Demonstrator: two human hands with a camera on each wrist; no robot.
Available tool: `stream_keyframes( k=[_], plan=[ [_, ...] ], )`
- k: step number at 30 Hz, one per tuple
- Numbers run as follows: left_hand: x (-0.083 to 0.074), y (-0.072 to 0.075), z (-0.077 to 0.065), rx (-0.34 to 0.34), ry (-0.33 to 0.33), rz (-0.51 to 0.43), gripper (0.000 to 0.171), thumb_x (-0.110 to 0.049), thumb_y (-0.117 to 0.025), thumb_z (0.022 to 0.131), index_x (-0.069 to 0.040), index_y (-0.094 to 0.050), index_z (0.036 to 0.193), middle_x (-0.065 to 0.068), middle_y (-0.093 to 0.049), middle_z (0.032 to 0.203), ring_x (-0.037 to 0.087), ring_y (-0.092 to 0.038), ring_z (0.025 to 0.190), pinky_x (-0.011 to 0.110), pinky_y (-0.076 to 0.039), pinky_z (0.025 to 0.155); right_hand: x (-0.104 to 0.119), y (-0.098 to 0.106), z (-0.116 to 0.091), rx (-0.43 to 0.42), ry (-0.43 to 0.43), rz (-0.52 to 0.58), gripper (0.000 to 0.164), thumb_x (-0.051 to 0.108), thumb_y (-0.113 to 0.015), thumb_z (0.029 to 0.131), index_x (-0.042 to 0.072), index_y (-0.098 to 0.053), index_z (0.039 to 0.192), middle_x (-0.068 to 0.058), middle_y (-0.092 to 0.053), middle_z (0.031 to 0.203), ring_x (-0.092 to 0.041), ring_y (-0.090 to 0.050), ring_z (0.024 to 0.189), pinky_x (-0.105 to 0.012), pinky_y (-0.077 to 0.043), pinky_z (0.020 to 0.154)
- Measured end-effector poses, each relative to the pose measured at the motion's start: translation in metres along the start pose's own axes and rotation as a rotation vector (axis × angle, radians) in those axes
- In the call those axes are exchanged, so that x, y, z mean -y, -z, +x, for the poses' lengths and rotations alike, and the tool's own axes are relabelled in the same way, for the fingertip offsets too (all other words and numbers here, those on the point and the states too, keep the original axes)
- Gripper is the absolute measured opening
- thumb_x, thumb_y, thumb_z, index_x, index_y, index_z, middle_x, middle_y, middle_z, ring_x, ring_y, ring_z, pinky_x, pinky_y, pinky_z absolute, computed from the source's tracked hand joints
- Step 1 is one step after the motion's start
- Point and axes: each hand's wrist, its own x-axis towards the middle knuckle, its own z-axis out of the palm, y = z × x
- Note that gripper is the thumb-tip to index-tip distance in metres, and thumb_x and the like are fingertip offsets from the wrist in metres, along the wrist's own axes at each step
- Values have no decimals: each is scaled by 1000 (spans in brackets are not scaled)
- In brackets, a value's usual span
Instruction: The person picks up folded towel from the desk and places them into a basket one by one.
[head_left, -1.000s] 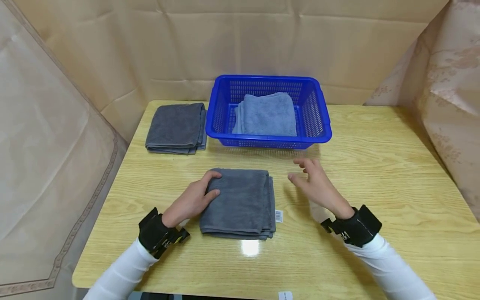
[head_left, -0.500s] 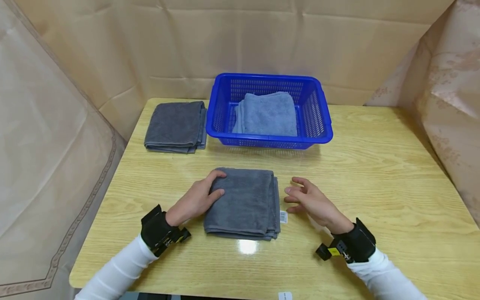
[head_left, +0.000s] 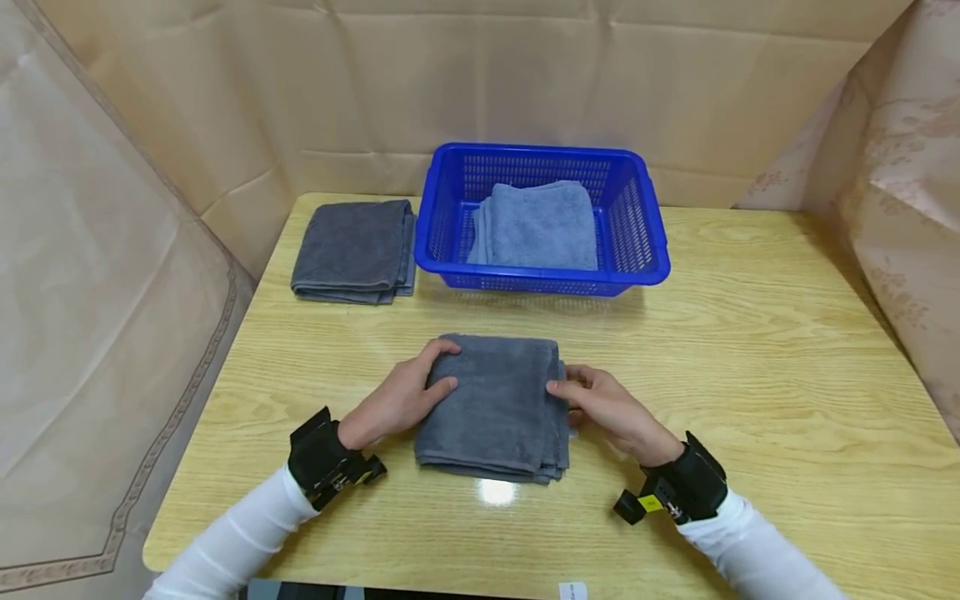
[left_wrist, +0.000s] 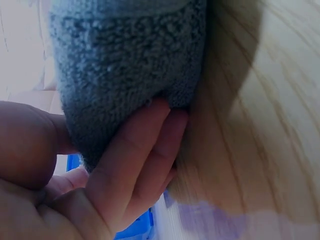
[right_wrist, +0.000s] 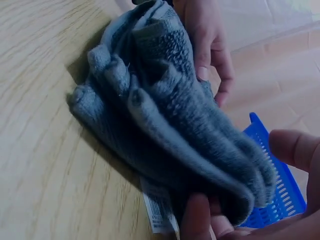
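A folded dark grey towel (head_left: 491,404) lies on the wooden table between the two hands. My left hand (head_left: 396,400) grips its left edge, thumb on top; the left wrist view has the fingers (left_wrist: 131,145) tucked against the side near the table. At the right edge, my right hand (head_left: 618,417) holds the towel with the thumb over the top and the fingers at the underside. Stacked folds face the right wrist view, where a white barcode label (right_wrist: 159,207) sticks out from beneath. Some right fingers are hidden by the cloth.
Behind the towel stands a blue plastic basket (head_left: 542,277) holding folded light blue towels (head_left: 542,225). Another folded dark grey towel (head_left: 352,248) lies left of the basket, close to its side. Cloth curtains (head_left: 525,83) rise around the table (head_left: 787,375).
My right hand has come down and left from beside the basket's front to the towel's right edge and taken hold there. The left hand keeps its grip, and the towel sits slightly farther right.
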Motion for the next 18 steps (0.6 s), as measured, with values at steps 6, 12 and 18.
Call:
stream_keyframes(
  k=[6,12,18],
  plan=[
    [-3,-5,4,53,13,-46,49,-22,-60,104,-16,-40,148,23,-52,145,33,-57,125,50,-46,97,-3,-1,-1,5,55,9,66,18,-61,102,-8,-30,153,-26,-49,140,-19,-58,110,-30,-50,90],
    [-7,-8,6,104,0,-78,59,-18,-66,100,-12,-35,151,24,-47,147,34,-50,133,52,-42,105,-5,-4,-4,10,66,-10,73,20,-64,101,2,-20,157,-28,-35,151,-38,-43,134,-44,-39,108],
    [-9,-10,7,125,-13,-83,60,-15,-66,100,-11,-34,151,24,-45,149,33,-46,136,51,-40,108,-10,-8,-5,-10,105,-106,86,20,-72,95,3,-15,157,-25,-29,156,-39,-37,140,-49,-32,112]
  ],
)
